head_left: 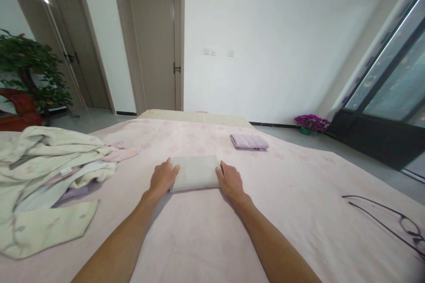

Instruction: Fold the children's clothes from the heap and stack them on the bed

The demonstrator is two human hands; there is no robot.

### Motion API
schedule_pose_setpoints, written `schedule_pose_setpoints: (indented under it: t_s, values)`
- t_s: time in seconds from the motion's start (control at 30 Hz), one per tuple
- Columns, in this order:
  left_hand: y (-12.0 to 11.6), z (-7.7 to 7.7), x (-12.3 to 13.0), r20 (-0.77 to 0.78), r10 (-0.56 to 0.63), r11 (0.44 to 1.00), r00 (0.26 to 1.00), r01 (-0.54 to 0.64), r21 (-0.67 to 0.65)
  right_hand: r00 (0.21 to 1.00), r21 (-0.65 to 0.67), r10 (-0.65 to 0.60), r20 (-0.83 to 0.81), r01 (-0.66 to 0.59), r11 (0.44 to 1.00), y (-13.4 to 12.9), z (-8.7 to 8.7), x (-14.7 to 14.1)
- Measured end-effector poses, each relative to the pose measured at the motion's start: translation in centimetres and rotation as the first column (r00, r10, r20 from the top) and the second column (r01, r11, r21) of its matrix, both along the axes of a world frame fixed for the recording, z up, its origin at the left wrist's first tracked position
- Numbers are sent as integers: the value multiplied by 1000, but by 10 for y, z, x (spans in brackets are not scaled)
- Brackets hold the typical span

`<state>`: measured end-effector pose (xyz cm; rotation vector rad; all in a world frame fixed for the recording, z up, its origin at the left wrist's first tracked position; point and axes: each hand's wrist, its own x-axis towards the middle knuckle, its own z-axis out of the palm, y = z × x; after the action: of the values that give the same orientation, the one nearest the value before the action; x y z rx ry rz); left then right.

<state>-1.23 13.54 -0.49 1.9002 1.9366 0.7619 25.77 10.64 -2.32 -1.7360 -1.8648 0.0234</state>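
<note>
A folded whitish striped cloth (195, 173) lies flat as a neat rectangle on the pink floral sheet (199, 239). My left hand (163, 177) grips its left edge, thumb on top and fingers at the far side and beneath. At the right edge, my right hand (230, 179) holds the cloth the same way, its fingertips partly hidden. Beyond it to the right rests a folded lilac cloth (249, 142), touched by neither hand.
A loose heap of pale clothes (49, 168) covers the left side. Black-framed glasses (407, 225) lie at the right. Beyond the far edge are a wall (265, 66), doors, a plant (29, 66) and purple flowers (311, 122).
</note>
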Motion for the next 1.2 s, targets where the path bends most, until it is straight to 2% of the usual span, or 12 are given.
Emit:
schedule_pose_setpoints:
  t_s: [0.13,0.3,0.37,0.47,0.57,0.67,0.77,0.87,0.93,1.03,1.1,1.2]
  values:
    - [7,4,-1,198,21,996,980,-4,-86,1000,9,-23,-17,23,1000,-2,5,3]
    - [6,7,-5,377,9,990,926,45,-133,965,-189,-24,-260,-26,982,5,14,8]
    - [2,11,-7,536,-41,969,843,165,-185,901,-255,-14,-433,-108,961,6,20,12]
    - [-6,21,-7,747,-77,900,660,368,-233,732,-275,48,-680,-315,908,2,30,16]
    - [-10,39,-6,804,-172,898,570,427,-110,575,-192,160,-802,-504,842,-3,38,18]
    - [-11,60,-4,733,-346,907,585,408,102,570,-53,256,-781,-468,882,-1,41,20]
    - [-13,69,-4,464,-488,873,739,407,271,729,149,344,-591,-320,936,5,36,25]
    - [-20,58,-4,86,-567,774,819,494,396,858,241,393,-330,-326,914,3,27,31]
    - [-26,43,-4,-60,-598,725,799,571,385,889,188,389,-243,-350,918,-1,22,33]
    - [-30,26,-10,-137,-661,689,738,669,279,892,126,404,-202,-385,914,-6,17,35]
    - [-29,25,-17,-118,-706,672,699,713,201,891,146,406,-202,-383,912,-4,13,38]
    - [-23,36,-29,-19,-736,672,677,733,104,903,227,341,-261,-286,931,4,9,42]
